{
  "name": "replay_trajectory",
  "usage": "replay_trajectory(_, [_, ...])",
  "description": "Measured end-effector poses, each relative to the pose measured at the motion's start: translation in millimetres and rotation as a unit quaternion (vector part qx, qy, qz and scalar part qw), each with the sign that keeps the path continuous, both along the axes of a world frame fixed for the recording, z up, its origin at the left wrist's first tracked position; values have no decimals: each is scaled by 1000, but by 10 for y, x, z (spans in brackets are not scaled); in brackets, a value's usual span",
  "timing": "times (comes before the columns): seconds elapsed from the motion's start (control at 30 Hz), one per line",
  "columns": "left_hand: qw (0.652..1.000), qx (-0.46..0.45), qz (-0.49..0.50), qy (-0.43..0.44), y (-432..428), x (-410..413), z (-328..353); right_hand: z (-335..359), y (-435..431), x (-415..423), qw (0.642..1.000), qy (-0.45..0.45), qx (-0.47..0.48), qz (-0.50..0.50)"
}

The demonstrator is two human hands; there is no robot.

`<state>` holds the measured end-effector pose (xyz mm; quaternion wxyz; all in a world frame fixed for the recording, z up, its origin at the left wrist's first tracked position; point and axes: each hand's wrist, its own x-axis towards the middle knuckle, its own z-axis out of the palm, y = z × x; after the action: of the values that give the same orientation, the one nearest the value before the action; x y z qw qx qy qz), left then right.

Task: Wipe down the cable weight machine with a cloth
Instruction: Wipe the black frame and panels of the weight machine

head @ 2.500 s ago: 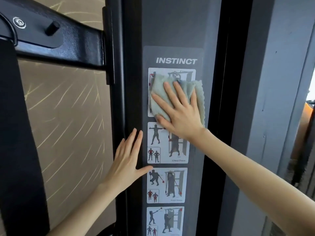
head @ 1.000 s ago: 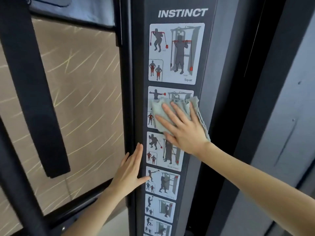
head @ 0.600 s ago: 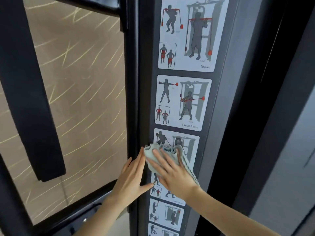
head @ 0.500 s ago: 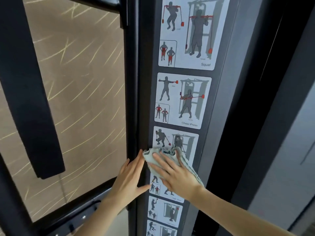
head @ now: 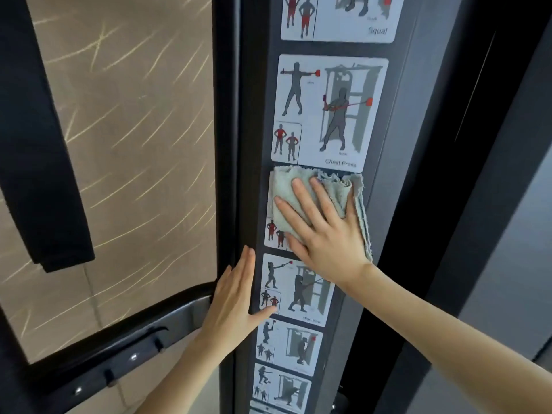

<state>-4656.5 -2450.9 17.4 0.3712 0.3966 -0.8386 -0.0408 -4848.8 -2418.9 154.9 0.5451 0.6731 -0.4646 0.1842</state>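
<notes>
Up the panel the cloth (head: 301, 201) has gone since half a second ago: it sat lower then, over the bottom of the third picture sticker, and now its top edge touches the bottom edge of the Chest Press sticker (head: 328, 112). The right hand (head: 324, 231) has moved up with it.

That hand lies flat on the cloth with its fingers spread wide, pressing it against the dark panel (head: 260, 162) of the cable weight machine. It is not gripping the cloth, only pushing on it. The cloth is pale green and folded, with loose, frayed edges hanging down along the right side of the hand, near the right edge of the panel. It covers most of the third sticker; only two small red and grey figures peek out at the sticker's lower left corner.

The left hand (head: 236, 300) is open and flat too, holding nothing. It rests on the left edge of the panel, lower down, with its thumb touching the left side of the High Row sticker (head: 298, 288). More stickers run down below it.

To the left, a black strap (head: 44, 144) hangs in front of a brown wall with gold streaks (head: 143, 121). A black metal bar (head: 119, 348) runs across near the bottom left.
</notes>
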Motion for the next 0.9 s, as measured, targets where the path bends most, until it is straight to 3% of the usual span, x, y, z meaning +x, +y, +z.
replay_trajectory(0.57, [982, -112, -45, 144, -123, -263, -1270, -1674, -178, 176, 998, 18, -64, 1])
replay_trajectory(0.9, [984, -135, -34, 114, -105, -215, -2199, -2686, -163, 106, 998, 38, -44, 5])
